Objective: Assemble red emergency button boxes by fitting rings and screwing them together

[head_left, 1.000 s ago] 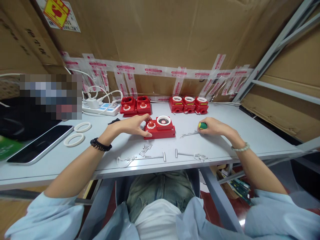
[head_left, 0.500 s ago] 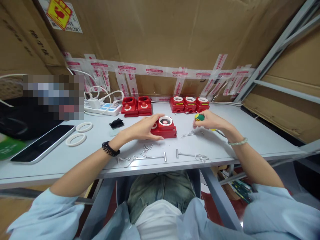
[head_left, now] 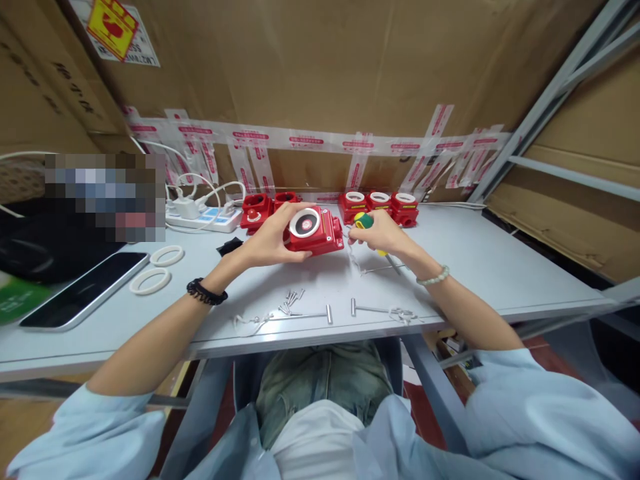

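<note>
My left hand [head_left: 274,239] grips a red housing [head_left: 325,235] with a white ring round a dark disc, tilted and raised off the table. Just right of it, my right hand [head_left: 377,235] is closed round a green and yellow screwdriver [head_left: 363,221], its shaft pointing down to the right under the hand. White cord hangs below the right fingers, by a thin metal rod [head_left: 383,269] on the table. Nearer the front edge are several small screws [head_left: 291,301] and two T-shaped metal bars [head_left: 310,315] [head_left: 370,309] with cord.
Three red housings with white rings [head_left: 379,209] stand at the back, two others [head_left: 257,212] left of them. A power strip [head_left: 205,218], black piece [head_left: 231,246], two white rings [head_left: 150,281] and a phone [head_left: 85,291] lie leftward. Cardboard [head_left: 320,73] rises behind.
My left hand has lifted and tilted the red housing, shifting it slightly left. My right hand has moved left with the screwdriver, close to the housing, and cord now hangs beneath it.
</note>
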Motion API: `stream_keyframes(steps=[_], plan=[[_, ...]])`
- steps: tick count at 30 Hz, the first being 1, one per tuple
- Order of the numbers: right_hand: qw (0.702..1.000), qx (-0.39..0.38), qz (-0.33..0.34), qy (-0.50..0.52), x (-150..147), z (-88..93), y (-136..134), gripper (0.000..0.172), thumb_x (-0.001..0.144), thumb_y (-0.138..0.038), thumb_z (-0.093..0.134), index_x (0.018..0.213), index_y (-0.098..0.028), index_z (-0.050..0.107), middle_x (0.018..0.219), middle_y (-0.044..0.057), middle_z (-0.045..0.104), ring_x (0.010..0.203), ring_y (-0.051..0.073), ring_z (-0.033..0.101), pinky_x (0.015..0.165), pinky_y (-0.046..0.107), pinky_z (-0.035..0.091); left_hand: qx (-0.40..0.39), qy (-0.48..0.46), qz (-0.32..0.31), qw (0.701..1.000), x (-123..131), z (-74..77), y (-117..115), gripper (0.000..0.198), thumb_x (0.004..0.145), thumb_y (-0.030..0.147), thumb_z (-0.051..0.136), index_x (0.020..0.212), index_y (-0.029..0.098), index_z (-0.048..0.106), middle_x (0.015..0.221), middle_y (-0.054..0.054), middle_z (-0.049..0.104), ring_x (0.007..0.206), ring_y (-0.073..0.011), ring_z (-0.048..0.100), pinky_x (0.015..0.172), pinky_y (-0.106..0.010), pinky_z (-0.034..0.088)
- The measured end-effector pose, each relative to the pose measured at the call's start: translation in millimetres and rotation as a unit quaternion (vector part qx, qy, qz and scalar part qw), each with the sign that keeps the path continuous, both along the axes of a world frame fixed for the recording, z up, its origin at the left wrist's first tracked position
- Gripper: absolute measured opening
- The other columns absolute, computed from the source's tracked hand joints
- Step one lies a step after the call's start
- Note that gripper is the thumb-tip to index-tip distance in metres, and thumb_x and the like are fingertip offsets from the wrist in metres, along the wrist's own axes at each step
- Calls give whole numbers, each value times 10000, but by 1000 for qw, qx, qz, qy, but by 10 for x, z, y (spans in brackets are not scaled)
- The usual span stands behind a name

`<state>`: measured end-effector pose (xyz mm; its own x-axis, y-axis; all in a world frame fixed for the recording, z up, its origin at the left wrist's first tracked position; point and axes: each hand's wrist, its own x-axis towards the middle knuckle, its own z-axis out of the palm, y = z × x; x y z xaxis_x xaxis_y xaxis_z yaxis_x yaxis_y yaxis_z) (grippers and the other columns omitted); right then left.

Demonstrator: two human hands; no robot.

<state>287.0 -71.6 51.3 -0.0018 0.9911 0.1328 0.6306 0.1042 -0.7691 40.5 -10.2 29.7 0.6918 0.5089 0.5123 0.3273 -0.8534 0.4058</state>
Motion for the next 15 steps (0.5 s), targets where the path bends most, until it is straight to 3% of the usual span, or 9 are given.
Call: stream_keyframes(steps=[15], plan=[[996, 82, -45, -11, -81, -158, 6, 146, 622, -256, 593, 537, -155, 530, 519, -37, 457, 535, 81, 392, 534, 254, 297, 13, -12, 6, 1000, 48, -73, 10, 741, 702, 344, 728, 1352, 229, 391, 1386, -94, 498, 1261, -295, 494, 1091, -462, 413]])
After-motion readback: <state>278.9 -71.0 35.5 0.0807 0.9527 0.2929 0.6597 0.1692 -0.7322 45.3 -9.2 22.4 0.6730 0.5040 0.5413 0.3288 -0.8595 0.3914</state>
